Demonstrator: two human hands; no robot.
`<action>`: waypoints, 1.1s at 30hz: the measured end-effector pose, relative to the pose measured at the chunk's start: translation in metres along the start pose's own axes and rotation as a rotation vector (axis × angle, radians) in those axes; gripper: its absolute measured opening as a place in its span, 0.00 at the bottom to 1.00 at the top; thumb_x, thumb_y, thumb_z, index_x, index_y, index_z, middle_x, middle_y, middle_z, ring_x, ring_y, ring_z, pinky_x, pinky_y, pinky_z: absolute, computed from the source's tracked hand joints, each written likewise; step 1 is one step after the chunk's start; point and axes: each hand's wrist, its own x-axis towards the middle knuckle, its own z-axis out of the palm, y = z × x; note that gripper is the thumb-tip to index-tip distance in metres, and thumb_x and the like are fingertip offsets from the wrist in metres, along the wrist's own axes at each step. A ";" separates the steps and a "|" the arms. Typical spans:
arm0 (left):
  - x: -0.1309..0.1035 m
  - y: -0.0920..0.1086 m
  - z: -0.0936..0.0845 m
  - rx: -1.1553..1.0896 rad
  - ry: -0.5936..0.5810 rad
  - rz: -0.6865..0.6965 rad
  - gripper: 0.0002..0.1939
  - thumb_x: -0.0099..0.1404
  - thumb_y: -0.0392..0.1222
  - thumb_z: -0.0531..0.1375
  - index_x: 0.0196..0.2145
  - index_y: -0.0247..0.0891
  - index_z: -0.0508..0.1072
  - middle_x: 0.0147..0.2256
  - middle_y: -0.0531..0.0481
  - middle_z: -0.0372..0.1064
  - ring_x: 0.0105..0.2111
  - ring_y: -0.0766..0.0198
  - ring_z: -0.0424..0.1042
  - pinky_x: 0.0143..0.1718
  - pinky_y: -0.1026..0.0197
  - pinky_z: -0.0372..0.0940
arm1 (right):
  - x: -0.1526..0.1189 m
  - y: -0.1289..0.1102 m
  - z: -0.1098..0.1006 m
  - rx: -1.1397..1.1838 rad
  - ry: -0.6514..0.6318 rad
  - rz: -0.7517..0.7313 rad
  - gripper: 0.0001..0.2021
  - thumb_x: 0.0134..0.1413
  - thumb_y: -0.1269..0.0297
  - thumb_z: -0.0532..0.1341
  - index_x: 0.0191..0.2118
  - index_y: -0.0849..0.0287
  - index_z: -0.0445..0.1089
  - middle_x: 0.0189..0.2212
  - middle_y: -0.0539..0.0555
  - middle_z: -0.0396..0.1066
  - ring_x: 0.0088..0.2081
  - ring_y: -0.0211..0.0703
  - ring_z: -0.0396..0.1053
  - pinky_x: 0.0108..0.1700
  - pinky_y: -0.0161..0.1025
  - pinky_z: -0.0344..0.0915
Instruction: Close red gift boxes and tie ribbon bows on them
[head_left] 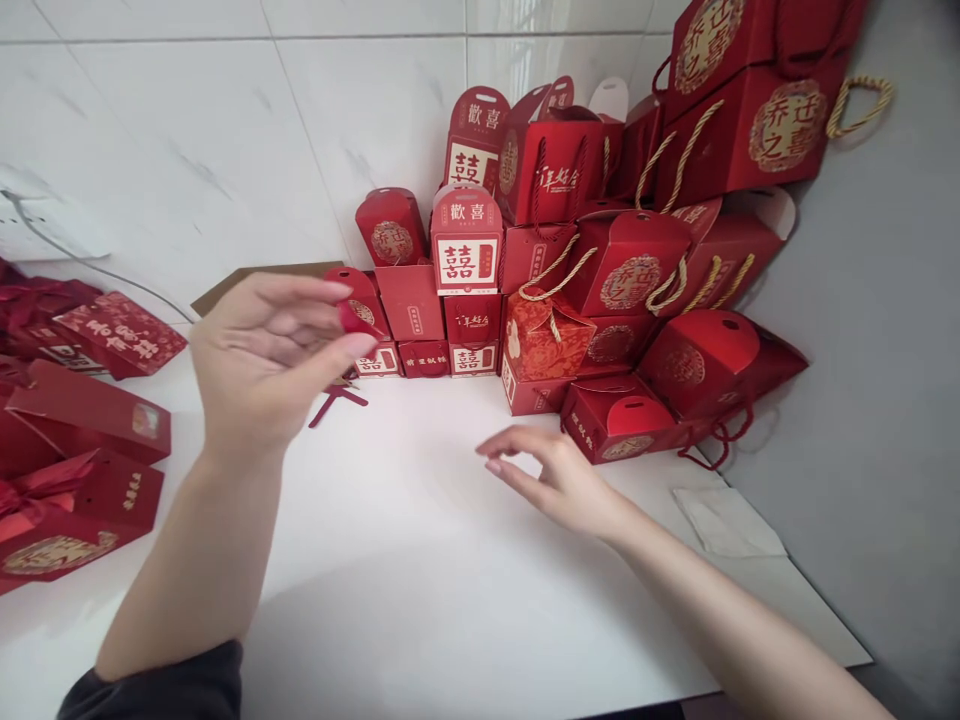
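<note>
Ribbon point(336, 391), dark red, is lying at the far left of the worktop point(450, 600), just in front of the stacked gift boxes, and the left hand point(262, 360) is hovering near it! Here the grip is curving, thumb and fingertips standing apart, with a blurred red piece point(352, 318) showing at the gap; whether the hand is pinching it or a box behind is showing through, the view isn't telling. Over on the right, the right hand point(559, 475) is hanging loosely curled, holding nothing that shows.

So what could be going wrong? If that red piece is sitting in a light pinch, a slack thumb could be letting it drop. And the right hand is floating near a low red flap-top box point(619, 415); a careless outward swing could be knocking it, and the tall stack beyond is looking likely to topple.

The worktop is gleaming white, with a folded white tissue point(727, 520) lying at the right. Pale tiles point(172, 130) are rising behind, a grey wall point(892, 330) is closing the right, and more red boxes point(90, 500) are crowding the left.
</note>
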 end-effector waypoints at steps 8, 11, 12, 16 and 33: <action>-0.024 0.028 0.043 -0.135 -0.428 -0.252 0.14 0.56 0.39 0.68 0.42 0.41 0.76 0.34 0.51 0.76 0.33 0.65 0.76 0.33 0.65 0.72 | 0.040 -0.057 -0.025 0.210 0.227 -0.084 0.09 0.56 0.57 0.65 0.37 0.56 0.76 0.35 0.51 0.76 0.37 0.41 0.72 0.39 0.38 0.68; -0.029 0.019 0.049 -0.272 -0.496 -0.342 0.17 0.59 0.41 0.66 0.47 0.40 0.74 0.44 0.46 0.75 0.43 0.60 0.76 0.45 0.59 0.73 | 0.044 -0.049 -0.028 0.405 0.278 0.023 0.11 0.54 0.57 0.65 0.28 0.58 0.75 0.24 0.48 0.73 0.27 0.36 0.68 0.32 0.35 0.66; -0.031 0.016 0.051 -0.308 -0.560 -0.398 0.19 0.59 0.41 0.66 0.49 0.40 0.74 0.47 0.45 0.75 0.45 0.58 0.75 0.47 0.57 0.73 | 0.045 -0.046 -0.028 0.464 0.290 0.041 0.11 0.54 0.57 0.66 0.28 0.58 0.76 0.25 0.48 0.73 0.28 0.35 0.68 0.33 0.35 0.66; -0.039 0.008 0.059 -0.325 -0.699 -0.624 0.20 0.58 0.41 0.67 0.49 0.40 0.75 0.43 0.45 0.77 0.43 0.56 0.77 0.44 0.55 0.74 | 0.045 -0.037 -0.027 0.524 0.327 0.090 0.12 0.54 0.55 0.65 0.28 0.58 0.76 0.26 0.48 0.73 0.30 0.36 0.69 0.38 0.36 0.67; -0.053 0.019 0.068 -0.190 -1.222 -0.663 0.12 0.59 0.48 0.64 0.29 0.37 0.81 0.28 0.48 0.78 0.31 0.61 0.77 0.33 0.65 0.71 | 0.028 -0.029 -0.115 0.536 1.004 -0.112 0.06 0.55 0.68 0.63 0.29 0.57 0.78 0.32 0.51 0.77 0.32 0.34 0.72 0.32 0.35 0.64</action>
